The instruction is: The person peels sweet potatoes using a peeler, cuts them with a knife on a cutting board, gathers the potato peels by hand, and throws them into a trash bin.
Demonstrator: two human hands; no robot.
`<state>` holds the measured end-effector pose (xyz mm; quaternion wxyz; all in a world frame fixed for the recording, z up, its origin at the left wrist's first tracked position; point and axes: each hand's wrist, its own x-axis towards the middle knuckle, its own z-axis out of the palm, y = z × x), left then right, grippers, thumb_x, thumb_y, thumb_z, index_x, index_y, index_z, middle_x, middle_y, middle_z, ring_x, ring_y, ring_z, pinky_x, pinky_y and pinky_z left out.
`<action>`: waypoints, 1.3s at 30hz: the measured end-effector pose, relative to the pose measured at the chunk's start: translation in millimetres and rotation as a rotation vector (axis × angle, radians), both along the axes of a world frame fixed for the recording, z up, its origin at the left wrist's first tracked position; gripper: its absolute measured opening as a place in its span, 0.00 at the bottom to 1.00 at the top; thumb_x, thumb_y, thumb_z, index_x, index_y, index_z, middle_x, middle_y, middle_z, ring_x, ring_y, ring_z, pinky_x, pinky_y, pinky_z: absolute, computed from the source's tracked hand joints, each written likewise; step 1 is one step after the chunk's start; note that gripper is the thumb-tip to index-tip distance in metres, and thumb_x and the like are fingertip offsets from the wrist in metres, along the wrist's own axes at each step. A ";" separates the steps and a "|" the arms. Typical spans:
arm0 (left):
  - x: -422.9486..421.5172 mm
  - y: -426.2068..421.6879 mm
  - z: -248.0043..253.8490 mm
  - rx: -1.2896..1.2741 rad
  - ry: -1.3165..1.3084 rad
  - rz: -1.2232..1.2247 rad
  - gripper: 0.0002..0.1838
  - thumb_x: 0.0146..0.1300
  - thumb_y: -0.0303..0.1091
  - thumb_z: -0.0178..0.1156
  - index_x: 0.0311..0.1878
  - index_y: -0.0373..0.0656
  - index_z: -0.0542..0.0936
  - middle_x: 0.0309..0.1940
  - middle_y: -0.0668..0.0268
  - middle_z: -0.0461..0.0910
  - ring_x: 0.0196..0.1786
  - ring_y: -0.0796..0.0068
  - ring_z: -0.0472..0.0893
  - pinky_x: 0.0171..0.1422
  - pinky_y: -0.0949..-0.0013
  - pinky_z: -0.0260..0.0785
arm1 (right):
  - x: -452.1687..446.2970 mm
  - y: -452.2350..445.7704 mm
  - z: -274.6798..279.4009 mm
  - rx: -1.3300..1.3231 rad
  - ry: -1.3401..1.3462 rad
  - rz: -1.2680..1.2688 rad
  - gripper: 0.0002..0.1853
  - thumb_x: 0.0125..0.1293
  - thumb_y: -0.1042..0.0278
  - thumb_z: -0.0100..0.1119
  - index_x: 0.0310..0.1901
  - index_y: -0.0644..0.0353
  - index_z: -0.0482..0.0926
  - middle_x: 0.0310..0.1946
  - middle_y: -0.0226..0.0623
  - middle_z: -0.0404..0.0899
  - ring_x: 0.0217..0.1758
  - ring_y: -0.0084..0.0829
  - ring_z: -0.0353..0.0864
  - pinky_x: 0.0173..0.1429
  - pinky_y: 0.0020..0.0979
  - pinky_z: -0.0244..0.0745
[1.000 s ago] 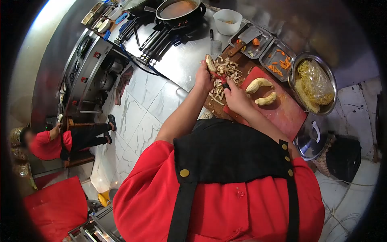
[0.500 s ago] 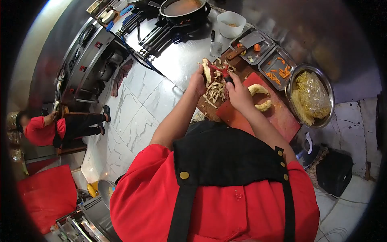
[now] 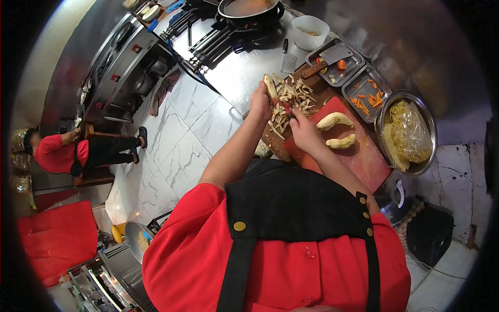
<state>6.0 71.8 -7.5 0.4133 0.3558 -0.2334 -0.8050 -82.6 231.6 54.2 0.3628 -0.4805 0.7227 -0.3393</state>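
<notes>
My left hand (image 3: 260,104) is closed round a long, pale-yellow piece of produce (image 3: 271,88), its upper end sticking out above the fingers. In my right hand (image 3: 304,127) is a peeler (image 3: 285,107) with a red head, held against the lower part of that piece. Pale peelings (image 3: 297,96) are heaped on a brown wooden board (image 3: 275,141) under and around both hands. Beside my right hand, two similar curved, peeled pieces (image 3: 334,121) lie on a red cutting board (image 3: 364,158). My fingers hide part of the held piece and the peeler's handle.
A cleaver (image 3: 314,69) rests across a metal tray (image 3: 351,66); another tray (image 3: 383,83) holds orange strips. A steel bowl (image 3: 432,156) contains yellow noodles and a plastic bag. A crinkle cutter (image 3: 288,62), white tub (image 3: 311,32) and pan (image 3: 249,21) stand behind. A co-worker (image 3: 60,153) is at left.
The peeler has moved lower along the held piece, and my right hand has come down with it. The camera view has shifted slightly. The co-worker stays at the left.
</notes>
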 end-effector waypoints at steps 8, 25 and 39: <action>5.6 -8.8 0.9 0.104 0.241 -0.090 0.24 0.73 0.50 0.32 0.47 0.40 0.71 0.35 0.62 0.76 0.34 0.68 0.76 0.40 0.64 0.72 | -15.6 24.3 -32.9 0.263 -0.504 -0.249 0.21 0.71 0.61 0.42 0.64 0.51 0.63 0.22 0.27 0.69 0.12 0.20 0.63 0.14 0.24 0.60; 43.7 25.6 -16.6 0.045 0.120 -0.120 0.14 0.71 0.39 0.43 0.34 0.42 0.72 0.24 0.68 0.72 0.25 0.76 0.72 0.30 0.71 0.68 | -48.4 60.6 -118.4 -0.168 -0.153 0.031 0.24 0.67 0.68 0.46 0.63 0.62 0.59 0.42 0.45 0.74 0.36 0.37 0.76 0.38 0.32 0.72; 35.2 25.3 -8.4 0.046 0.182 -0.232 0.18 0.70 0.41 0.45 0.56 0.41 0.73 0.45 0.68 0.78 0.45 0.76 0.77 0.53 0.70 0.70 | -40.7 51.4 -69.1 -0.269 0.074 -0.072 0.24 0.67 0.68 0.48 0.62 0.66 0.62 0.51 0.53 0.74 0.54 0.46 0.75 0.55 0.37 0.69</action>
